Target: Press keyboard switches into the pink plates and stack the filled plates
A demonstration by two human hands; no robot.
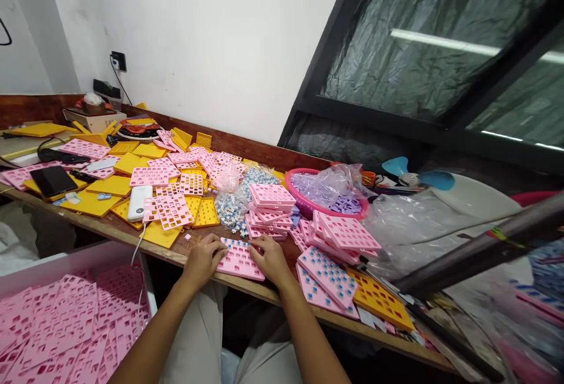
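A pink plastic panel with rows of square holes lies flat at the table's front edge, with small blue pieces set along its top row. My left hand is closed at the panel's left edge, fingertips on its upper left corner. At the upper right corner my right hand has its fingers bent and pressed together; whatever they may pinch is hidden. Just beyond the panel, a clear bag of blue-and-white small pieces spills onto the table. A stack of pink panels stands behind my right hand.
Pink panels filled with blue pieces lie to the right, beside a yellow panel. Behind is a pink basket of purple pieces. On the left are a white power bank, a phone and a bin of pink panels.
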